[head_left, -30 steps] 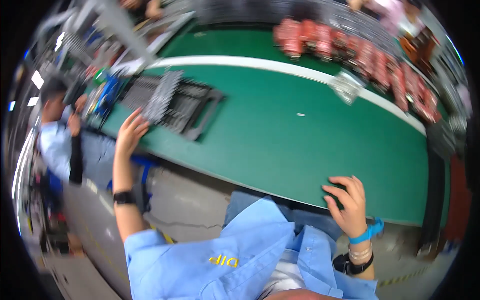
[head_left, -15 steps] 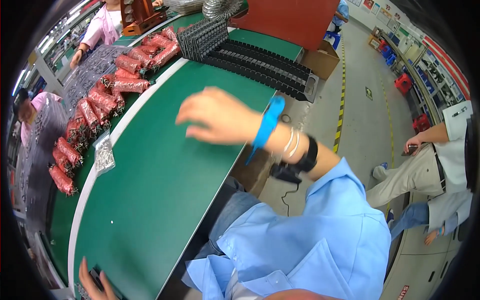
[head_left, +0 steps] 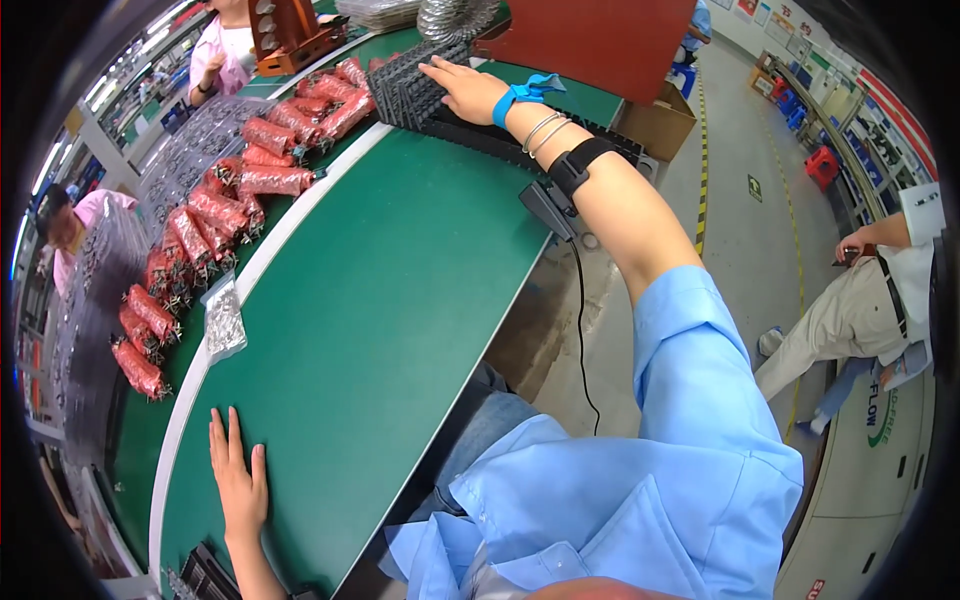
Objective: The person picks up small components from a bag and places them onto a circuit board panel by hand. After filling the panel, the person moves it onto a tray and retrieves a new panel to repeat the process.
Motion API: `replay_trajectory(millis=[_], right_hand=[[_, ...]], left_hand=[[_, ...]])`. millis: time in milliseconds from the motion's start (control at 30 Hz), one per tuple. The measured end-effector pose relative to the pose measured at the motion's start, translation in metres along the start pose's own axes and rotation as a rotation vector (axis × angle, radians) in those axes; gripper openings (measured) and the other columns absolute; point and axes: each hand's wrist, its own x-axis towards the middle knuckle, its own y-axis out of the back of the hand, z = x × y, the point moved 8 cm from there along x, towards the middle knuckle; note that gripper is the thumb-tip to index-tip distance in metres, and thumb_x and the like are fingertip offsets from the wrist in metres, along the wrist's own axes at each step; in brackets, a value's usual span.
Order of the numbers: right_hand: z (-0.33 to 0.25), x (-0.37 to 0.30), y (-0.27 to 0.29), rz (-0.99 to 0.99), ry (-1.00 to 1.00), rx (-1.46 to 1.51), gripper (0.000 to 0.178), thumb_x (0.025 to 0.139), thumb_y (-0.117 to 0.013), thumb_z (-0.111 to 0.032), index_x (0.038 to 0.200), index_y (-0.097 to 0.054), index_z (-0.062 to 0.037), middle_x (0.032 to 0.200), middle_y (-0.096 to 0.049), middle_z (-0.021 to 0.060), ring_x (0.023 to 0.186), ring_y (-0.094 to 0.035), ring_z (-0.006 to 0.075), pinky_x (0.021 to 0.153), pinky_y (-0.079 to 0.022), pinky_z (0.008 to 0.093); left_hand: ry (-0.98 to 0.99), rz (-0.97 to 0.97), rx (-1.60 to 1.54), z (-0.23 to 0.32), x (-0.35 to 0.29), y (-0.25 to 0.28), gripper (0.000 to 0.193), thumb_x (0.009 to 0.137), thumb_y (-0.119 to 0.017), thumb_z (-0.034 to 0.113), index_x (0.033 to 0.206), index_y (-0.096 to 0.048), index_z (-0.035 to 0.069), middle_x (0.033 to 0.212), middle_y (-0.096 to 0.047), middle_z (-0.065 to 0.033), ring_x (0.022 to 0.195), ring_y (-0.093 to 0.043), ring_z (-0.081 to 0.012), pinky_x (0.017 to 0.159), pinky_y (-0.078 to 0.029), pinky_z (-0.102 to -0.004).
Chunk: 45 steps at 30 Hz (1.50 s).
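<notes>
My right hand [head_left: 468, 90] reaches to the far end of the bench, its fingers stretched over a stack of black slotted plastic strips [head_left: 405, 92]. Whether the fingertips touch the stack I cannot tell. A blue wrist strap [head_left: 515, 100] circles that wrist, and a black band with a small corded device [head_left: 548, 208] sits further up the forearm. Flat on the green work surface [head_left: 370, 290] at the near left, my left hand [head_left: 240, 480] lies with fingers extended and nothing in it. Close beside its wrist is a black ribbed part [head_left: 207, 572], partly cut off by the picture's rim.
Red-wrapped bundles [head_left: 218, 210] line the left beyond a white rail [head_left: 262, 262]. A clear bag of small metal parts [head_left: 224, 318] rests across that rail. A red panel [head_left: 590, 45] and a cardboard box [head_left: 655, 125] stand at the far end. Other people stand around the bench.
My right hand has moved from above the middle of the bench to the far black stack. My left hand has moved farther from me, off the black part, and now lies flat.
</notes>
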Motion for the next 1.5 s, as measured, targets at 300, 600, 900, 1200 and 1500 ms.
replay_trajectory(millis=[300,600,900,1200,1500], right_hand=[[-0.016,0.015,0.007,0.083,-0.003,-0.094,0.039,0.083,-0.061,-0.020,0.121,-0.052,-0.0167,0.122,-0.053,0.0055,0.109,-0.055,0.0257,0.085,-0.048,0.0429],[-0.001,0.024,0.022,0.170,-0.042,-0.187,0.022,0.079,-0.062,-0.018,0.101,-0.058,-0.0173,0.099,-0.058,0.0044,0.092,-0.062,0.0251,0.073,-0.050,0.0406],[-0.019,0.058,0.025,-0.113,0.230,-0.474,0.022,0.086,-0.049,-0.013,0.105,-0.057,-0.0198,0.101,-0.059,0.0057,0.093,-0.063,0.0275,0.071,-0.054,0.0378],[-0.026,0.041,0.072,-0.110,0.413,-0.504,0.031,0.087,-0.046,-0.005,0.116,-0.048,-0.0180,0.111,-0.054,0.0074,0.089,-0.063,0.0307,0.072,-0.054,0.0395],[-0.185,-0.004,0.136,-0.107,0.402,0.458,0.026,0.085,-0.061,-0.018,0.107,-0.055,-0.0080,0.093,-0.064,0.0122,0.084,-0.064,0.0277,0.074,-0.051,0.0377]], left_hand=[[-0.014,0.137,-0.116,-0.012,-0.006,0.009,0.043,0.091,-0.044,0.006,0.134,-0.043,0.006,0.141,-0.038,-0.0157,0.127,-0.040,-0.0330,0.104,-0.034,-0.0396],[-0.055,0.228,-0.119,-0.019,-0.005,0.019,0.030,0.088,-0.047,-0.003,0.116,-0.058,-0.002,0.125,-0.055,-0.0166,0.111,-0.056,-0.0320,0.093,-0.046,-0.0370],[-0.117,0.240,-0.079,-0.018,-0.008,0.019,0.028,0.089,-0.046,0.000,0.115,-0.057,-0.004,0.122,-0.056,-0.0189,0.108,-0.056,-0.0334,0.090,-0.046,-0.0372],[-0.126,0.241,-0.132,-0.026,-0.005,0.014,0.028,0.089,-0.046,0.000,0.115,-0.056,-0.005,0.123,-0.054,-0.0189,0.107,-0.057,-0.0333,0.088,-0.047,-0.0360],[-0.100,0.255,-0.206,-0.033,-0.008,0.015,0.028,0.088,-0.047,-0.001,0.113,-0.057,-0.005,0.122,-0.055,-0.0186,0.108,-0.057,-0.0313,0.088,-0.046,-0.0350]])
